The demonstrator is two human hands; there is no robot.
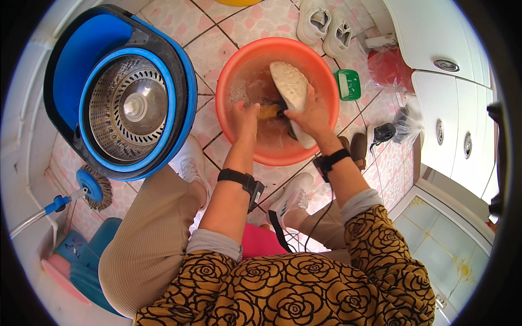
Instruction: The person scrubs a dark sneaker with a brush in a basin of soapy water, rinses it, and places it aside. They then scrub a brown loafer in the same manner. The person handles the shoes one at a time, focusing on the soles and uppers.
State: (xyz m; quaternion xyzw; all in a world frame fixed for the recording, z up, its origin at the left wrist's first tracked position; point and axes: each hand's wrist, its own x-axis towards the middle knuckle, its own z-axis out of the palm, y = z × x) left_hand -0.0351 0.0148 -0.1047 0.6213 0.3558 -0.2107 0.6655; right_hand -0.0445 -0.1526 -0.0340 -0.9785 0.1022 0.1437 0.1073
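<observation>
A round orange plastic basin (277,159) on the floor holds murky, slightly foamy water. In it a shoe with a pale sole (288,81) and dark upper is tilted on its side, its lower parts dipping into the water. My right hand (313,115) grips the shoe at the sole's edge, thumb on the dark side. My left hand (244,120) is inside the basin's left half, fingers curled at the end of a yellowish object (269,111). That object reaches to the shoe's dark side; the water blurs its shape, and I cannot tell what it is.
A blue mop bucket (189,93) with a metal spin basket (140,102) stands left, a round mop head (94,189) below it. A green soap box (353,84) sits right of the basin. White shoes (313,22) lie beyond; white cabinets (438,98) line the right.
</observation>
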